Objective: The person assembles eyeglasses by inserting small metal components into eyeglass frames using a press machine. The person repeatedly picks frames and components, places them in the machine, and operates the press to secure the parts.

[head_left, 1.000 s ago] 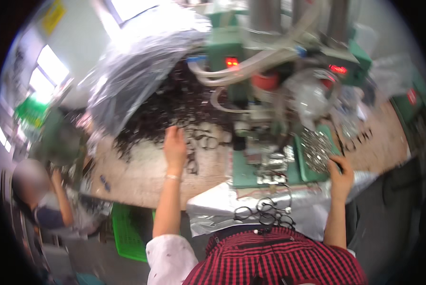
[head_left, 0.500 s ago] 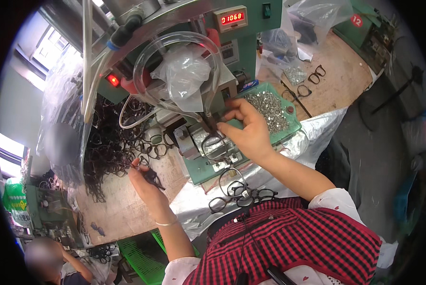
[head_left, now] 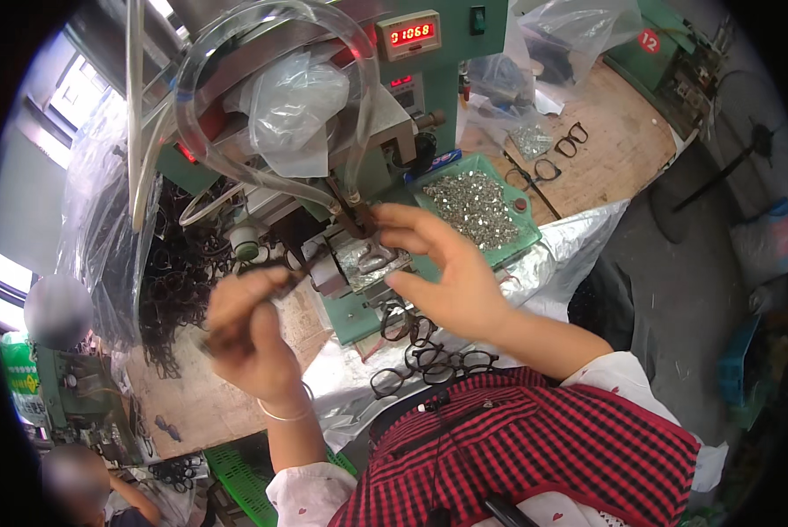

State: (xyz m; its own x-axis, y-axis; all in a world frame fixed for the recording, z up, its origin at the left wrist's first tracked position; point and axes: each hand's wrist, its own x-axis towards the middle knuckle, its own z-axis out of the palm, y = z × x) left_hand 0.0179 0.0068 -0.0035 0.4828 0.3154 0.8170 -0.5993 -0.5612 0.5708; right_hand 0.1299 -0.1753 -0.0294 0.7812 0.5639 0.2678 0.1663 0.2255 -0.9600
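Note:
My left hand (head_left: 258, 338), smeared by motion, is closed on dark eyeglass frames (head_left: 299, 274), left of the press fixture. How many it holds I cannot tell. My right hand (head_left: 447, 281) is open beside the metal fixture (head_left: 372, 259), thumb and fingers apart. Its fingertips are close to the brown tool head (head_left: 354, 218), and whether they touch it is unclear. Several dark eyeglass frames (head_left: 429, 360) lie on the silvery sheet (head_left: 346, 378) between the machine and my apron.
A green tray (head_left: 526, 230) of small metal parts stands right of the machine. Tangled dark frames (head_left: 179, 299) are heaped at the left. Clear hoses (head_left: 183, 97) and a plastic bag (head_left: 293, 110) hang over the fixture. Another person (head_left: 82, 483) is at lower left.
My left hand has risen toward the fixture with dark frames. The eyeglass frame at the tool head has left it, and my right hand has opened. The whole view has shifted slightly.

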